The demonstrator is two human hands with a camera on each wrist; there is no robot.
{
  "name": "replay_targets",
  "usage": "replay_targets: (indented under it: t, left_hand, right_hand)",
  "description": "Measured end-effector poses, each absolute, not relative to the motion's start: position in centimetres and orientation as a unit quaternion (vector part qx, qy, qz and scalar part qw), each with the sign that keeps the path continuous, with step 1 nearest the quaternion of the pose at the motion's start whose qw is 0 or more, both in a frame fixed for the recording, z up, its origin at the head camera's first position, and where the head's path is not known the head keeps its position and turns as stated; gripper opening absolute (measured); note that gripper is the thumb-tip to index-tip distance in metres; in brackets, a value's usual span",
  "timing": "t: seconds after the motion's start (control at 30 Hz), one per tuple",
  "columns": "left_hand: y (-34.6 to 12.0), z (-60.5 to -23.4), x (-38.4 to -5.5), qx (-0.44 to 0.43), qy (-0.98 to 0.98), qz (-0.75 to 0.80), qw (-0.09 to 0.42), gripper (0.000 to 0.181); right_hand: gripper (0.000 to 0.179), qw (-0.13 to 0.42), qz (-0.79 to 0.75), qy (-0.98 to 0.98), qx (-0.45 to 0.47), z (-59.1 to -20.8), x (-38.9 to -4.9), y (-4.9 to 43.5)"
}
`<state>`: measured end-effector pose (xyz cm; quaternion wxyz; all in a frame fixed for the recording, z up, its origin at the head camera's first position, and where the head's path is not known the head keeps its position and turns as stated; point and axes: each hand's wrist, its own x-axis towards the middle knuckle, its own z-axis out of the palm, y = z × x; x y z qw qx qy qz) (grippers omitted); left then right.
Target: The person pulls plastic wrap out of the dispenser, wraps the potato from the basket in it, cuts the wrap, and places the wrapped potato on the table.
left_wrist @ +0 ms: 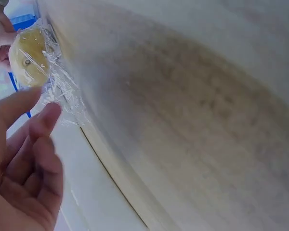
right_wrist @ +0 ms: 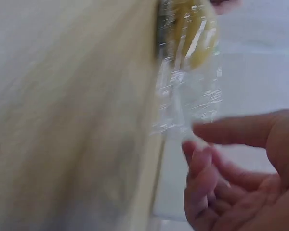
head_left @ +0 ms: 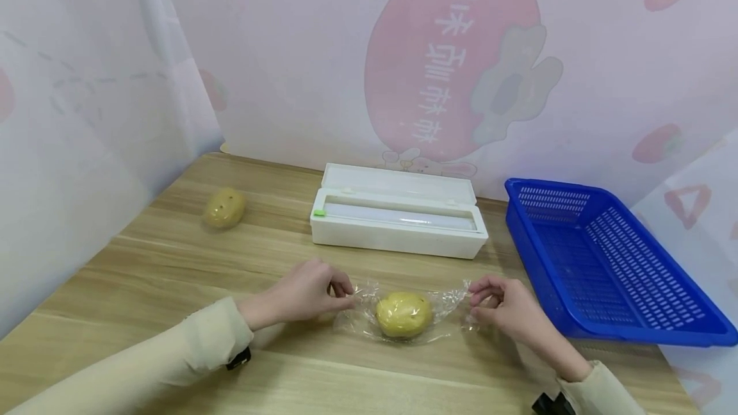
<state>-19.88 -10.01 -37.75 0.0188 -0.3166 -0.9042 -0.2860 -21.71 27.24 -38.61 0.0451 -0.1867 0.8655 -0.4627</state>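
Observation:
A yellow potato (head_left: pixel 403 314) lies on the table wrapped in clear plastic wrap (head_left: pixel 448 301), whose loose ends stick out to both sides. At the left end, the thumb and curled fingers of my left hand (head_left: pixel 308 293) pinch the film. My right hand (head_left: pixel 512 309) pinches the opposite end between thumb and fingertips. The left wrist view shows the wrapped potato (left_wrist: pixel 31 55) beyond the left fingertips. In the right wrist view the crinkled film (right_wrist: pixel 190 98) runs from the potato to the right hand's fingertips.
Behind the hands stands a white wrap dispenser box (head_left: pixel 398 239) with its lid up and a roll inside. A blue plastic basket (head_left: pixel 553 280) is at the right. Another potato (head_left: pixel 225 208) lies at the back left. Printed cloth walls (head_left: pixel 277 69) border the table.

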Motion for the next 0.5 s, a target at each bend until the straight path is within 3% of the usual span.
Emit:
replay_targets:
  t: [0.13, 0.23, 0.37, 0.5]
  left_hand:
    - [-9.0, -37.2, -19.2, -0.34, -0.889, -0.295, 0.087, 0.007]
    - [-7.5, -36.8, -18.4, -0.378, -0.87, -0.294, 0.119, 0.015]
    - [-5.4, -36.6, -17.7, -0.404, -0.858, -0.296, 0.113, 0.022]
    - [-4.3, -36.9, -17.6, -0.387, -0.868, -0.295, 0.103, 0.023]
  right_hand:
    - [0.026, -0.072, -0.428, 0.878, -0.203, -37.4, -20.8, 26.4]
    - [0.024, -0.12, -0.42, 0.851, -0.291, -36.8, -20.4, 25.1]
    - [0.027, -0.091, -0.408, 0.816, -0.399, -36.4, -20.2, 22.9]
    - [0.027, -0.043, -0.402, 0.818, -0.41, -36.4, -20.5, 21.5]
